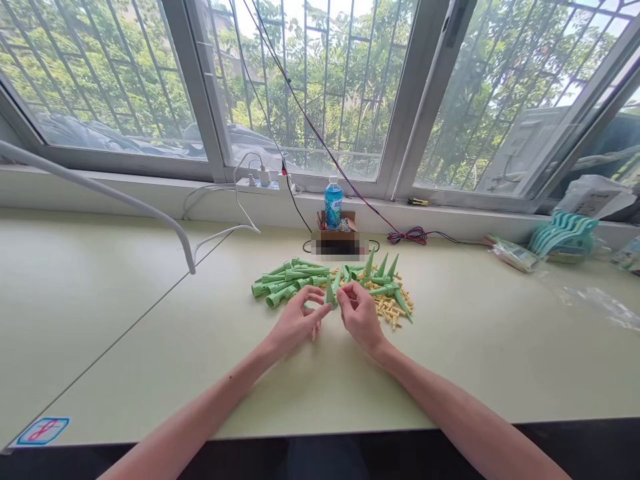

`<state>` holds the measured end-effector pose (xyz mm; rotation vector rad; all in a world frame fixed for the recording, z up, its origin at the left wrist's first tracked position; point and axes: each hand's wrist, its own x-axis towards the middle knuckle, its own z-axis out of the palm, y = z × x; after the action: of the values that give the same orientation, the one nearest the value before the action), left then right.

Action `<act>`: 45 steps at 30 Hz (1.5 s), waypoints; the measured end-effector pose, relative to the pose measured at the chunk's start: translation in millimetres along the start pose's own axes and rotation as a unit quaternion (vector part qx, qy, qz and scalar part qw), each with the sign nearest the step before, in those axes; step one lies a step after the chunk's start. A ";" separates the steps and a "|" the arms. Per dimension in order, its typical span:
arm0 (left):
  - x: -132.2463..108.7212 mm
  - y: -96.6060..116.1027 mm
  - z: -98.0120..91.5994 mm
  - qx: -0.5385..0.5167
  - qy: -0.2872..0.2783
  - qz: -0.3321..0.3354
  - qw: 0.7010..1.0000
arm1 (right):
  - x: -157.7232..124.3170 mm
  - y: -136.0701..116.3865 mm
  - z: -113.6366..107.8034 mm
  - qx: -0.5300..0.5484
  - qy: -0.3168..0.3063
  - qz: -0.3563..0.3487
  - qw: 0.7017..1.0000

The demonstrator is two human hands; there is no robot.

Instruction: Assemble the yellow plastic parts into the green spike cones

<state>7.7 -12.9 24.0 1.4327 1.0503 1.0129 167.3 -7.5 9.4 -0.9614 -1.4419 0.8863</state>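
"Green spike (329, 291) held up, with plenty more parts on the worktop (320, 393). How far along would you say?"

"Partway, I judge. Green tubes (304, 272) lie heaped left of the frame's centre, and those may be the finished share, though they are too small to check. Right of centre, several green cones (382, 267) point upward among loose yellow pieces (395, 312). That scatter suggests a good deal is left."

"And the spike being handled, is it complete?"

"I can't tell; its lower end is covered."

"Where does it sit against the grip of the left hand (300, 315)?"

"Near the middle of the frame, tip up, just in front of the heap. Thumb and forefinger appear to pinch it low down, the other fingers loosely curled below."

"What about the right hand (361, 317)?"

"Its thumb and forefinger are pressed together just beside the spike, on the right. Whether that grip has a small piece between the tips, I can't tell."
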 end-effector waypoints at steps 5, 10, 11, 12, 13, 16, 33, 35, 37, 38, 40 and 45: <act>0.7 0.9 -2.5 -0.124 -0.099 -0.099 0.982 | -0.6 -2.3 -2.2 -0.042 0.012 -0.053 0.998; 0.6 1.1 -5.2 -0.170 -0.132 -0.156 0.964 | -2.4 -1.1 -0.7 -0.059 -0.027 -0.095 0.993; 0.6 1.4 -5.7 -0.172 -0.130 -0.159 0.964 | -2.5 -0.4 -0.4 -0.056 -0.031 -0.097 0.993; 0.7 1.6 -6.1 -0.171 -0.128 -0.160 0.964 | -2.4 0.2 -0.4 -0.052 -0.035 -0.097 0.993; 0.8 1.7 -6.4 -0.169 -0.128 -0.158 0.964 | -2.3 0.8 -0.4 -0.048 -0.036 -0.095 0.994; 0.6 1.3 -6.9 -0.154 -0.131 -0.134 0.970 | -1.5 1.6 -1.2 -0.028 -0.043 -0.083 0.995; -3.3 -6.2 -4.5 0.169 0.045 0.180 0.968 | -0.6 -4.9 -1.6 0.072 -0.064 -0.006 0.995; -3.4 -5.4 -3.8 0.167 0.045 0.183 0.968 | -0.2 -4.4 -1.5 0.095 -0.066 -0.001 0.993; -3.6 -4.6 -3.2 0.170 0.050 0.186 0.966 | 0.1 -4.0 -1.3 0.113 -0.069 0.003 0.991; -3.7 -4.3 -3.0 0.174 0.054 0.189 0.965 | 0.2 -3.8 -1.3 0.119 -0.071 0.005 0.990; -3.9 -4.4 -3.1 0.184 0.061 0.197 0.961 | 0.5 -3.4 -1.4 0.131 -0.076 0.011 0.988; -4.1 -6.6 -3.8 0.214 0.076 0.240 0.944 | 1.8 -3.7 -2.4 0.149 -0.092 0.031 0.984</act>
<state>2.4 -15.4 17.6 2.0612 1.1022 1.3078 169.3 -7.2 13.7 -0.7169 -1.3895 1.2244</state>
